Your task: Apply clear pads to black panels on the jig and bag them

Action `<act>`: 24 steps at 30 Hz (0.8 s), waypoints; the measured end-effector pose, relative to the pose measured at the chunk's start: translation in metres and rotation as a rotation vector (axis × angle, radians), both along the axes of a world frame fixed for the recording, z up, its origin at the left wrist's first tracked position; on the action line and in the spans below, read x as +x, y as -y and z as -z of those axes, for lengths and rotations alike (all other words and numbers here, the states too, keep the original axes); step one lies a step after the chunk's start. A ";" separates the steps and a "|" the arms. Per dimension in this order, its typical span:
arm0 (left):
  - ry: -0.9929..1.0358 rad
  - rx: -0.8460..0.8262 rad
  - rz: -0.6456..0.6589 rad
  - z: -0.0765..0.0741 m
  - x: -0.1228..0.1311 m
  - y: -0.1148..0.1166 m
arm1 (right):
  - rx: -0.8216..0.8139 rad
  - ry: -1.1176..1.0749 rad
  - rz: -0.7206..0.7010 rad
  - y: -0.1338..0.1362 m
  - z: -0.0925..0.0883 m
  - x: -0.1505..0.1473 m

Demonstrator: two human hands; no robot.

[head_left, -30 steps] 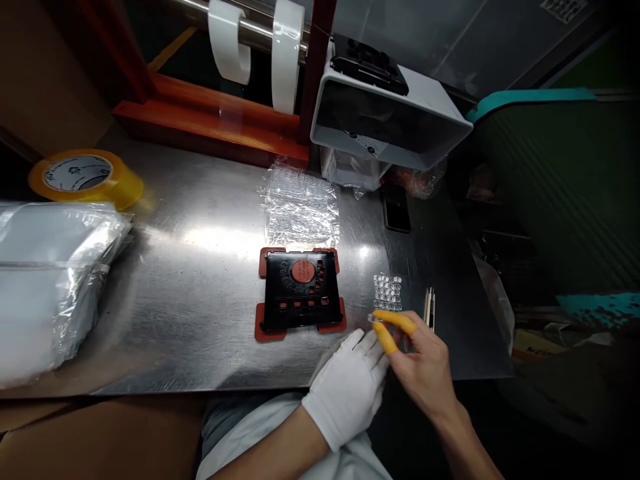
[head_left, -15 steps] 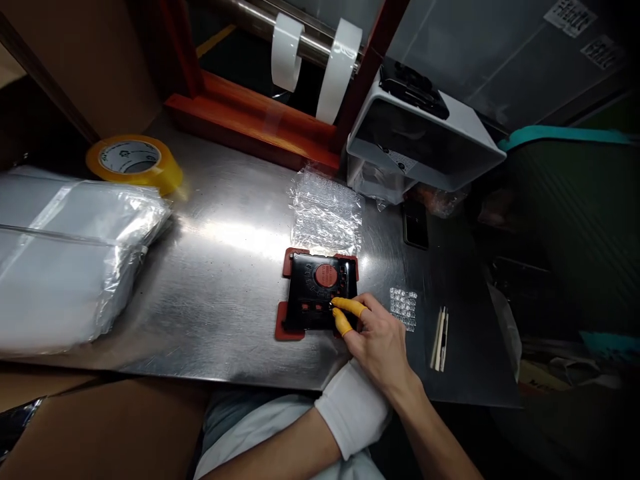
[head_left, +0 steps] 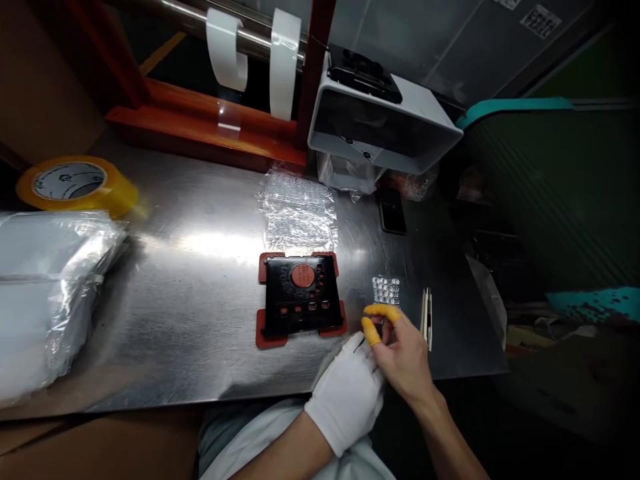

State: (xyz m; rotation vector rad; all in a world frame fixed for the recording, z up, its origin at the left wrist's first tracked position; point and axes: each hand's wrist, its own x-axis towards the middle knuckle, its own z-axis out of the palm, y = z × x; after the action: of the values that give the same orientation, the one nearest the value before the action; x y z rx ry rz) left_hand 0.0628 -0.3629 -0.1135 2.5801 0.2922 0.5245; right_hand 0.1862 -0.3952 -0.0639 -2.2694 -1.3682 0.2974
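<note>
A black plastic panel [head_left: 280, 300] with a round red disc [head_left: 303, 275] lies flat on a red-cornered holder [head_left: 271, 333]. Small square openings run along its right and lower parts. My right hand [head_left: 400, 347], with yellow finger cots on thumb and forefinger, is off to the panel's right. Those two fingertips are apart, with nothing visible between them. Just beyond them lies a small sheet of clear round stick-on dots [head_left: 386, 290], its near part hidden by the hand. My left hand [head_left: 347, 390], in a white glove, is by the table's front edge beside my right wrist; its fingers are partly hidden.
Clear plastic film [head_left: 300, 210] lies behind the panel. Tweezers and thin sticks [head_left: 427, 317] are at the right, a phone [head_left: 391, 210] farther back. Yellow tape [head_left: 100, 190] and stacked plastic bags [head_left: 45, 287] occupy the left. A white bin [head_left: 385, 127] and red frame [head_left: 200, 137] stand behind.
My right hand has left the panel and moved right, toward the sheet of clear dots. More of my gloved left hand shows. The camera view has shifted.
</note>
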 end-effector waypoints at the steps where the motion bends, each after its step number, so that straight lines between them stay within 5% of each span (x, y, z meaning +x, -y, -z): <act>1: -0.013 -0.008 0.007 0.001 -0.002 0.001 | -0.026 0.015 0.043 0.013 0.005 0.013; 6: -0.068 -0.061 -0.015 0.000 -0.001 0.004 | -0.077 -0.013 0.028 0.049 0.019 0.049; 14: -0.085 -0.055 -0.027 -0.003 0.004 0.007 | -0.020 0.022 -0.088 0.037 0.024 0.049; 19: -0.079 -0.064 -0.047 -0.005 0.006 0.006 | 0.054 -0.253 0.003 0.042 0.018 0.061; 24: -0.080 -0.071 -0.029 -0.004 0.004 0.005 | -0.154 -0.375 0.077 0.055 0.023 0.068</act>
State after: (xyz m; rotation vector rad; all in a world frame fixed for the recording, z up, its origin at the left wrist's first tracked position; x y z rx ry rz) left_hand 0.0673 -0.3681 -0.1091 2.5352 0.3687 0.4148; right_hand 0.2539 -0.4500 -0.0869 -2.2344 -1.0938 0.7819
